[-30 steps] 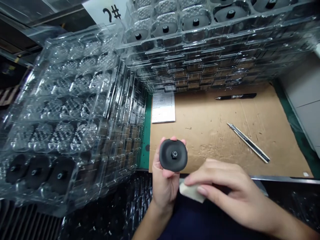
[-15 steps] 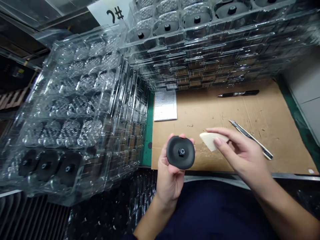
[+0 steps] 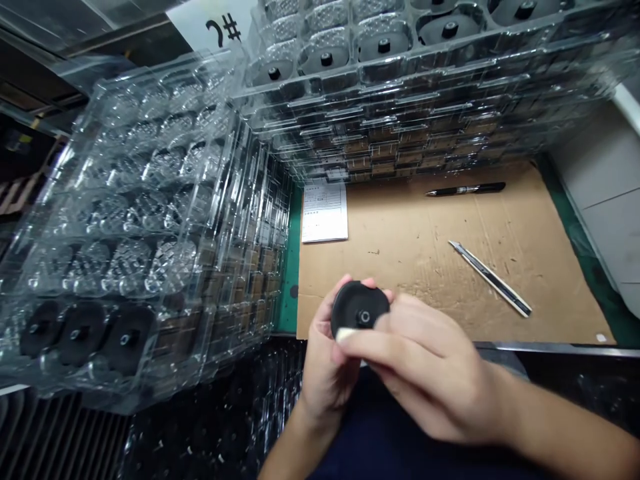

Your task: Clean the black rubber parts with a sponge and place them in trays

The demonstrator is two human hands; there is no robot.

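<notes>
A black rounded part [image 3: 354,303] with a small raised stem at its centre is held by its edge in my left hand [image 3: 325,367], dished side up. My right hand [image 3: 430,367] lies across its lower right edge, fingers closed. Most of the cream-coloured cloth or pad [image 3: 345,335] in that hand is hidden; only a pale tip shows, at the part's lower rim. Both hands are above the near edge of a cardboard sheet [image 3: 400,260].
Clear plastic trays [image 3: 125,207] are stacked at left, with several black parts in the front row. More stacked trays [image 3: 400,93] stand at the back. On the cardboard lie a paper slip [image 3: 325,212], a pen [image 3: 465,189] and a craft knife [image 3: 490,279].
My right hand has moved left and down, bringing the cream piece from beside the black part onto its lower rim. My left hand keeps its hold. The camera view has shifted slightly.
</notes>
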